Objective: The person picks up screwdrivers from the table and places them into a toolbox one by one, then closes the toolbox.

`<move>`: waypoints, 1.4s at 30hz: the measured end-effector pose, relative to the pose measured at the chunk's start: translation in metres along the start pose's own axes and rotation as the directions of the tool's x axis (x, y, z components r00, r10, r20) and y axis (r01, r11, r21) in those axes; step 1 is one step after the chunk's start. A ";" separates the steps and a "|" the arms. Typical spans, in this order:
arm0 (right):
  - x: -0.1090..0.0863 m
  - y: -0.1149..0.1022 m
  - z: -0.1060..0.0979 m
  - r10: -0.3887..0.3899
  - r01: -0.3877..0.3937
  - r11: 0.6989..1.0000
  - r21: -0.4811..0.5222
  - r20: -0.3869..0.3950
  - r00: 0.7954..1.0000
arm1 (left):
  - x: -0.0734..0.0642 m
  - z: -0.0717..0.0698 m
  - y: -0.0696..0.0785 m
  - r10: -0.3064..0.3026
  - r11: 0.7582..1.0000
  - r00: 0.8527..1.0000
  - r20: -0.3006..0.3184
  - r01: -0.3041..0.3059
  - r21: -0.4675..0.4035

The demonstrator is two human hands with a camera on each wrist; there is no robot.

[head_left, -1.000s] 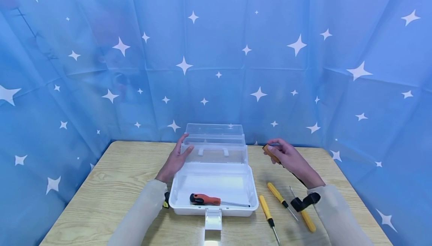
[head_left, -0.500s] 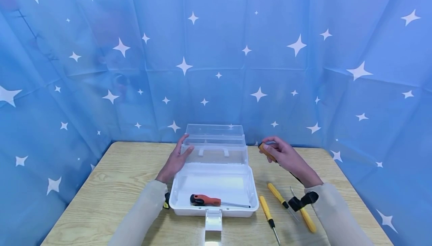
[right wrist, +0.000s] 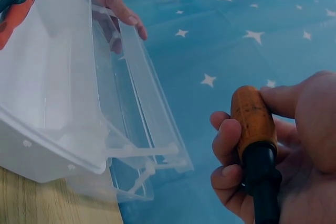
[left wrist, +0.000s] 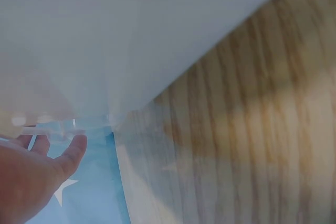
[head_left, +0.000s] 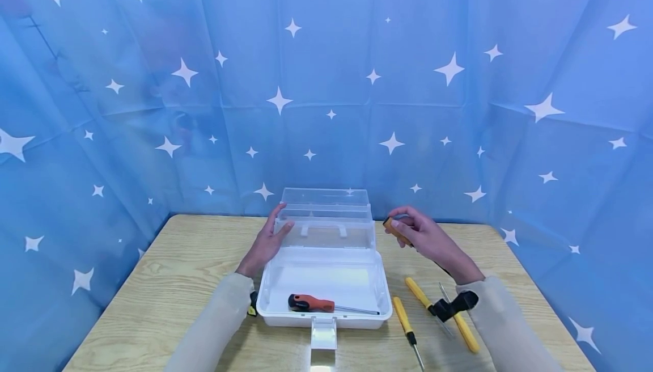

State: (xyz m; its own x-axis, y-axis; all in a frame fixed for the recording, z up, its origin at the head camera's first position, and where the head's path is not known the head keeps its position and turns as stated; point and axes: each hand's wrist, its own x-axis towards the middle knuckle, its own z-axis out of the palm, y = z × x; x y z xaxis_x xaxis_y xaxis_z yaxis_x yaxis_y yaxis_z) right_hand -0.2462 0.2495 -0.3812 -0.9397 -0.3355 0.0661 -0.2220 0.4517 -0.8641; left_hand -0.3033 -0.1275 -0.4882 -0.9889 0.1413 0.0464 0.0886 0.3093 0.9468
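My left hand holds the left edge of the raised clear lid of a white toolbox, thumb in front and fingers behind. A screwdriver with a red-and-black handle lies inside along the front wall. Right of the lid, my right hand grips another screwdriver by its orange handle. The black collar points back toward the wrist, and its shaft is hidden.
Several yellow-handled screwdrivers lie on the wooden table right of the box, one nearest it and another behind. A front latch hangs down. A starry blue curtain closes off the back and sides.
My right hand has moved a little left toward the lid with the orange-handled screwdriver. My left hand keeps its place on the lid.
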 end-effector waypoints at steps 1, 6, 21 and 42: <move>0.000 -0.001 0.001 -0.002 0.002 1.000 0.003 0.005 1.000 | 0.000 0.000 0.000 0.001 1.000 1.000 0.001 -0.001 0.001; 0.000 -0.008 0.005 0.002 -0.002 1.000 0.006 0.023 1.000 | 0.001 0.000 -0.001 0.004 1.000 1.000 0.002 -0.004 0.004; 0.006 -0.022 0.019 -0.094 0.090 0.995 0.030 0.133 0.987 | 0.000 0.000 -0.002 0.006 1.000 1.000 0.009 -0.006 -0.010; 0.015 -0.038 0.045 -0.123 0.120 0.992 0.026 0.225 0.967 | 0.000 0.000 0.000 -0.031 0.999 0.999 0.013 0.031 -0.031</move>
State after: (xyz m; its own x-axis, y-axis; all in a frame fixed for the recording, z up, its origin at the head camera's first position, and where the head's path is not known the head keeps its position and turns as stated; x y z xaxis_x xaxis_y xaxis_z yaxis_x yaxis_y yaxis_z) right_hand -0.2398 0.1899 -0.3698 -0.8226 -0.5657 0.0581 -0.3266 0.3863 -0.8626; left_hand -0.3033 -0.1278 -0.4885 -0.9895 0.1437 0.0129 0.0538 0.2847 0.9571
